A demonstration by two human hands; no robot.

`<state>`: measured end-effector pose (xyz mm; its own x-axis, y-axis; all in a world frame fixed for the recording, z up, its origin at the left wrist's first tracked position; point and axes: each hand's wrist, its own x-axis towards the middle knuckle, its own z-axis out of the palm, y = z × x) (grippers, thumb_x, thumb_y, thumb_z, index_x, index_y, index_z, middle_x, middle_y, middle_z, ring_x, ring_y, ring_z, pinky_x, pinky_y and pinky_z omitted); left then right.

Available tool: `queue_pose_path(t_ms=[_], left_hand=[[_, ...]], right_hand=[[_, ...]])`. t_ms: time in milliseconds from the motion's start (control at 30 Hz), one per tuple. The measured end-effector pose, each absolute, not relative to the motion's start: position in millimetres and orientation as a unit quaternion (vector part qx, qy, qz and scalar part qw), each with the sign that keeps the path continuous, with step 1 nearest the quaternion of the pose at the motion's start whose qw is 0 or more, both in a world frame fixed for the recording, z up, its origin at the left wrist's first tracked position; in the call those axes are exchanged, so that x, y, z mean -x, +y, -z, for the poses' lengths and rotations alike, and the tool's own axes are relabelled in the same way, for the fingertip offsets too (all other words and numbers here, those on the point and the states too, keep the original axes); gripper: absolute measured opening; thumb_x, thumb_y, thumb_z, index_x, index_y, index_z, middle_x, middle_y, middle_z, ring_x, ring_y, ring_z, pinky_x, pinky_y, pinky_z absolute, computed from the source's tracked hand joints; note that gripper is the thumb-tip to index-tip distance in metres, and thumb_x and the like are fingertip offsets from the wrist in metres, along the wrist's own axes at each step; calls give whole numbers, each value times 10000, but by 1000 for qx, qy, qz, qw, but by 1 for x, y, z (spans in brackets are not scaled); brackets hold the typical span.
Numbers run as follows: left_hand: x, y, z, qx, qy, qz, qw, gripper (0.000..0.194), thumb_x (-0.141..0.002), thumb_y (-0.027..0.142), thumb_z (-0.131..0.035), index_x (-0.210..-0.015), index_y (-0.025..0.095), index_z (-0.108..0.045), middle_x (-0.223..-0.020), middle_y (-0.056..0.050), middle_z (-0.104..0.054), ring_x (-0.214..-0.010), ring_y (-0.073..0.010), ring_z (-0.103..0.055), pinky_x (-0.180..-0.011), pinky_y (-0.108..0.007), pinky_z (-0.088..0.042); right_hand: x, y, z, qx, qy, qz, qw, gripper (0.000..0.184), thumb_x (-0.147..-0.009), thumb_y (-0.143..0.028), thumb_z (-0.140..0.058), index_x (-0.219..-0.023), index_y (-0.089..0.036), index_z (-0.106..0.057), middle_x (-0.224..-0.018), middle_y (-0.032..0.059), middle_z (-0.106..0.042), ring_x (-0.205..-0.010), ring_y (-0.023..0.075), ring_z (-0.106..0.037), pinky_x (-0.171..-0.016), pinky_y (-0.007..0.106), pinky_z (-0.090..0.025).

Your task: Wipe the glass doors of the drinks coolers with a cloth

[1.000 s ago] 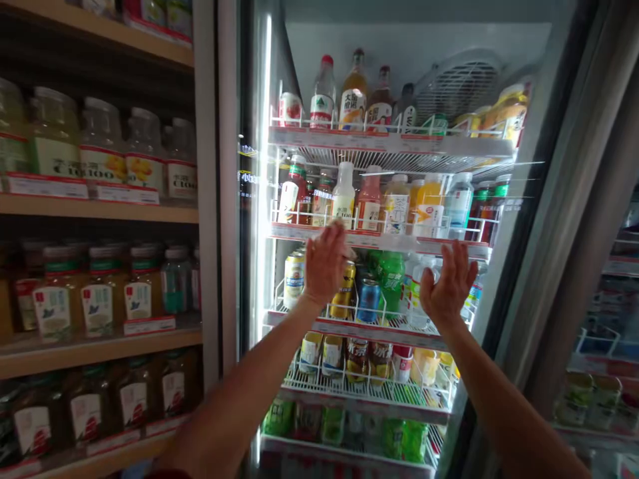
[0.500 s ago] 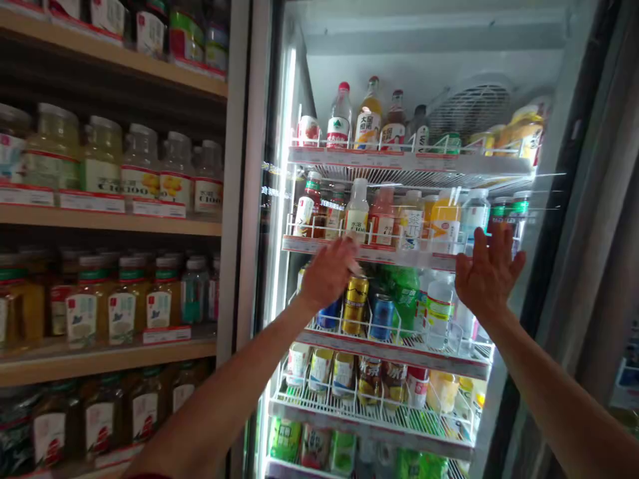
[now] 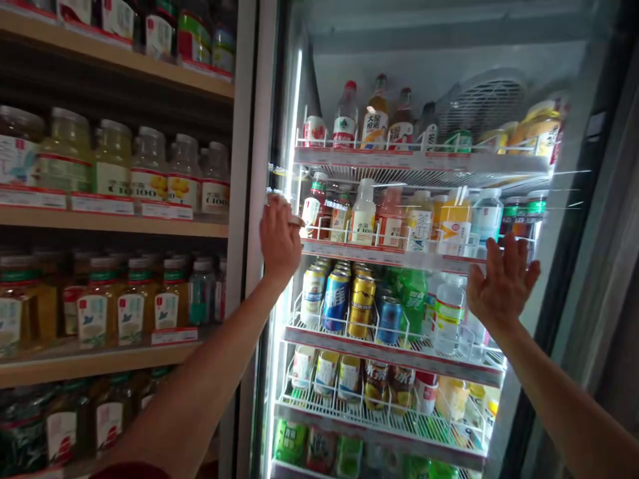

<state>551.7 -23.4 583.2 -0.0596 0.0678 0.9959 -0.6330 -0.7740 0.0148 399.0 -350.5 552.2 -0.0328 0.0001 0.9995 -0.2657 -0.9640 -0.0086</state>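
Observation:
My left hand (image 3: 279, 239) is up at the left edge of the drinks fridge's glass door (image 3: 439, 50), its fingers bent around a crumpled white cloth (image 3: 278, 197). Only bits of the cloth show past the fingers, so whether it is fabric or paper is unclear. On the right, my right hand (image 3: 503, 283) is spread out and appears flat against the glass, holding nothing. Behind the glass, bottles such as a white-capped one (image 3: 363, 213) stand on the wire shelves. Lower down are cans, among them a blue can (image 3: 335, 298) and a gold can (image 3: 361, 306).
To the left, wooden shelves (image 3: 114, 362) carry rows of bottled drinks (image 3: 132, 303) behind price strips. A metal upright (image 3: 259, 126) separates them from the fridge. A round fan grille (image 3: 486, 110) sits at the fridge's upper back.
My left hand has moved left across the glass with the cloth, from in front of the middle shelves to the door's left edge. My right hand has shifted right and stays spread.

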Motion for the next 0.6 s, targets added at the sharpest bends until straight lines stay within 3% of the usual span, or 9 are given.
queue_pose_path(t_ms=[33,100,267,333,467,533,600], left_hand=[[-554,-22,-586,-636,-206,-695,264,472,-869,216,-323,-1311,51,-329,-1413,-180,-316,-1346,-264,-210,-1084,-493,-231],[-546,-39,-580,-642,-237,-689,240,482,-864,230,-333,-1333,117,-323,-1414,-123,-342,-1355,-237,-198,-1084,-453,-252],[-523,-80,-550,-608,-465,-641,45,481,-873,241,-331,-1348,168,-324,-1399,-55,-390,-1359,-185,-200,-1103,-370,-234],[-536,-56,-560,-615,-426,-658,88,456,-872,234,-336,-1324,172,-359,-1384,-56,-412,-1346,-175,-237,-1097,-364,-248],[-557,-20,-582,-623,-212,-700,276,487,-854,228,-342,-1334,145,-338,-1418,-114,-343,-1354,-241,-212,-1077,-471,-253],[-547,-39,-573,-636,-276,-686,221,499,-859,228,-336,-1352,151,-317,-1417,-108,-347,-1363,-234,-187,-1075,-456,-259],[-530,-67,-555,-622,-406,-663,95,503,-868,230,-337,-1366,163,-299,-1411,-79,-367,-1362,-207,-192,-1089,-412,-247]], right_hand=[[-399,-350,-552,-689,-99,-712,93,545,-851,-377,-400,-1359,-189,-351,-1450,117,-299,-1361,230,-199,-1087,466,-144],[-399,-350,-551,-688,-100,-714,88,543,-855,-380,-392,-1364,-199,-341,-1453,109,-294,-1362,228,-196,-1088,469,-143],[-398,-350,-551,-685,-80,-719,85,526,-856,-370,-374,-1360,-225,-353,-1453,95,-300,-1357,237,-214,-1083,471,-155],[-399,-350,-551,-682,-77,-722,88,529,-856,-372,-361,-1364,-227,-347,-1454,100,-295,-1357,241,-213,-1085,463,-143],[-401,-352,-549,-677,-64,-726,99,542,-851,-358,-359,-1377,-233,-317,-1466,108,-264,-1356,273,-206,-1077,486,-127],[-401,-351,-550,-682,-49,-721,111,552,-844,-349,-376,-1380,-233,-311,-1468,113,-254,-1351,294,-210,-1069,505,-126],[-401,-348,-553,-687,-42,-715,124,547,-847,-359,-372,-1377,-233,-319,-1463,114,-266,-1351,300,-207,-1068,512,-124]])
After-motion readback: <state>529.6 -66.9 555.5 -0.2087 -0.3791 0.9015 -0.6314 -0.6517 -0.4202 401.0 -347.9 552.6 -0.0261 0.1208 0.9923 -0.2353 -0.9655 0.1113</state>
